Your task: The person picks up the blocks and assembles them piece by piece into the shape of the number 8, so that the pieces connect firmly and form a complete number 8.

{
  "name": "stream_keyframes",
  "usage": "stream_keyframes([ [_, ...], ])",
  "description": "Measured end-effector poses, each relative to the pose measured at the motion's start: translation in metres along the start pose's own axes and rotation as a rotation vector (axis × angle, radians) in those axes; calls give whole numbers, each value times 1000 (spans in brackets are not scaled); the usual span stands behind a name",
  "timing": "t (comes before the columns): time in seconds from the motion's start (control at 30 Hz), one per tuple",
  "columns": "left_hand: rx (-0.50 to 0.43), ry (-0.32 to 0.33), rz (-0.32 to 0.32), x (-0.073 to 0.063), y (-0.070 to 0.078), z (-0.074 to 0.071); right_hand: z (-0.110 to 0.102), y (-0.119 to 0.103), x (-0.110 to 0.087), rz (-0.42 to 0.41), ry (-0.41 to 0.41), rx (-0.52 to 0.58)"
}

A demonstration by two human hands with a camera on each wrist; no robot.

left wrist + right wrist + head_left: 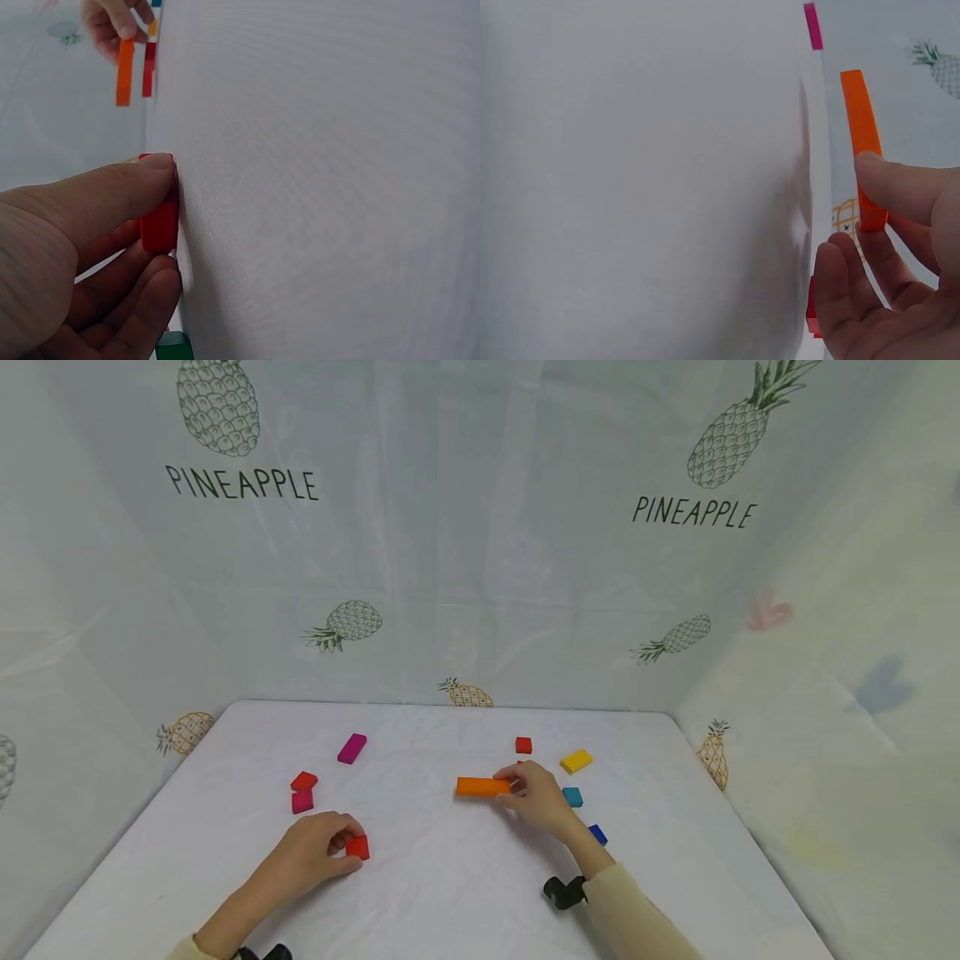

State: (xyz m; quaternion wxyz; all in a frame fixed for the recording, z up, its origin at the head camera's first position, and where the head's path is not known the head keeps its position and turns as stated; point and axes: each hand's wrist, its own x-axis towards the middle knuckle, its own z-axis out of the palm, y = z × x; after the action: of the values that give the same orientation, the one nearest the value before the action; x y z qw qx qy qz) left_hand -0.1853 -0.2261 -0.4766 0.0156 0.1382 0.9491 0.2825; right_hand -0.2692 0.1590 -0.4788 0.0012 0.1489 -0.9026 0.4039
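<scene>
At the left of a white-covered table (427,893), a bright red block (303,781) and a pinkish-red block (302,801) lie together, just beyond a person's left hand (307,852). That hand is closed to a pinch, its thumb and fingers gripping a red block (357,847) at the table's surface, while a green block (174,345) shows below its curled fingers in the left wrist view. Farther back lies a magenta block (352,748), tilted on the cloth. Right of center, a long orange block (480,787) is held lengthwise above the table, its right end pinched between the thumb and fingers of the right hand (538,800), the other fingers loosely bent. Behind that hand sits a small red block (523,745). To its right, a yellow block (576,762) lies farthest back, followed toward the wearer by a teal block (573,797) and a blue block (597,835), partly hidden by the forearm. A black device (564,893) sits at the cuff of the cream sleeve (633,914).
</scene>
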Motion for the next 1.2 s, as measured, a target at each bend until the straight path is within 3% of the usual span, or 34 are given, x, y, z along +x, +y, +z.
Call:
stream_keyframes([
  [0.27, -4, 3, -7, 0, 0, 1, 5, 4, -8, 32, -8, -20],
  [0.73, -16, 15, 16, -2, -1, 0, 12, 0, -12, -4, -80, -21],
  [1.2, -29, -8, 9, -3, 0, -1, 15, -4, -14, 20, -123, -26],
])
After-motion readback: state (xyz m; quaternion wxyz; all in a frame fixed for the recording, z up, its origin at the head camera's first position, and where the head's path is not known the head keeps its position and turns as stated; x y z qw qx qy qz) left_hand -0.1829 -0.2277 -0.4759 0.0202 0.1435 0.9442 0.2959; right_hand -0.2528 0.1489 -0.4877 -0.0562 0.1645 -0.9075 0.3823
